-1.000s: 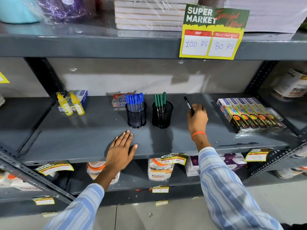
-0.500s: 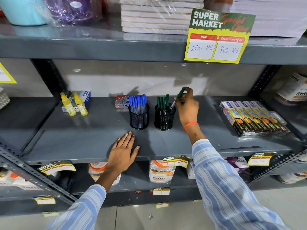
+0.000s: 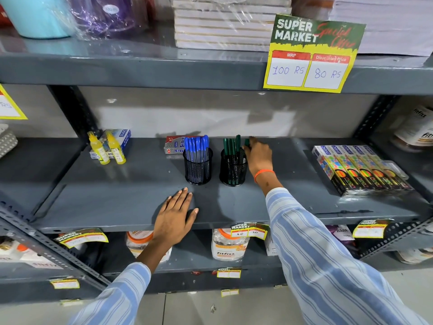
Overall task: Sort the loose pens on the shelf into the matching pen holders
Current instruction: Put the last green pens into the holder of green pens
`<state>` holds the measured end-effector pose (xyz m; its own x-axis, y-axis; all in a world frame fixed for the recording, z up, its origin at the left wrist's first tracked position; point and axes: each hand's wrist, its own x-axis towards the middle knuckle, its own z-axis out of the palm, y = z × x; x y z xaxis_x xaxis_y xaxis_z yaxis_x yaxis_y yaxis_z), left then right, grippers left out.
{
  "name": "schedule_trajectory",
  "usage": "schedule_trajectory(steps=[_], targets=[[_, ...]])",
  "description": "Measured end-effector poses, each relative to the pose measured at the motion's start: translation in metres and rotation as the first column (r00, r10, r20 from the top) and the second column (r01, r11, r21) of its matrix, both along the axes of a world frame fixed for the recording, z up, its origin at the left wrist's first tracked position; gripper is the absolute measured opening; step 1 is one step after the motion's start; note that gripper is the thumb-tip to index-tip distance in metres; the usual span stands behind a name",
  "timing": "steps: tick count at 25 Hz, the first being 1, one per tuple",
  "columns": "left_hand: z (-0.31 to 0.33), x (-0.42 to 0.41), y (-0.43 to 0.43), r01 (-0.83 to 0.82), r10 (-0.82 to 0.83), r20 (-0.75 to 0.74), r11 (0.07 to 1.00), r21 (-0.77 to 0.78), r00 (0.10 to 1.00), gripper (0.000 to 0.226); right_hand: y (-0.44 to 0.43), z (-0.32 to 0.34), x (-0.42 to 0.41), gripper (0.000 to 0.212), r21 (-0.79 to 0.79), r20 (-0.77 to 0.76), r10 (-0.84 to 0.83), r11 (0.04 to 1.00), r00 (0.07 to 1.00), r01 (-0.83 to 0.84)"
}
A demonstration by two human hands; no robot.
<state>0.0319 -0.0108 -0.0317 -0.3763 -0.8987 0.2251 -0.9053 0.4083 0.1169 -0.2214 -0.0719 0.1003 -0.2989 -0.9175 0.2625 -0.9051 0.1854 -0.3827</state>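
Observation:
Two black mesh pen holders stand side by side on the grey shelf (image 3: 117, 202). The left holder (image 3: 198, 171) is full of blue pens (image 3: 196, 146). The right holder (image 3: 233, 173) holds several green pens (image 3: 230, 147). My right hand (image 3: 257, 156) is just right of the right holder, its fingertips pinching the cap end of a green pen (image 3: 246, 142) that points down into that holder. My left hand (image 3: 174, 218) lies flat, fingers apart, on the shelf's front edge, in front of the left holder.
Two yellow glue bottles (image 3: 106, 147) and a blue box stand at the shelf's left. A small red and silver packet (image 3: 174, 145) lies behind the blue pens. Packs of colourful boxes (image 3: 358, 168) lie at the right. A price sign (image 3: 311, 52) hangs from the upper shelf.
My right hand carried the green pen left from the open shelf to the right holder and lowered it among the green pens. My left hand stayed flat on the shelf edge.

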Motion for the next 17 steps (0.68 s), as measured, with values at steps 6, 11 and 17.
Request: schedule_trajectory(steps=[6, 11, 17], targets=[[-0.002, 0.001, -0.001, 0.007, -0.007, -0.014, 1.0, -0.014, 1.0, 0.067, -0.006, -0.004, 0.003, 0.027, 0.025, -0.018, -0.007, 1.0, 1.0, 0.007], [-0.005, 0.001, -0.003, 0.005, -0.006, -0.012, 1.0, -0.026, 1.0, 0.066, -0.01, -0.008, 0.004, 0.049, 0.07, 0.032, 0.017, 0.997, 0.999, -0.019], [-0.003, 0.002, -0.002, 0.025, -0.026, -0.043, 0.999, -0.02, 0.999, 0.068, 0.009, -0.029, 0.007, 0.053, -0.108, 0.228, -0.028, 0.993, 0.973, 0.054]])
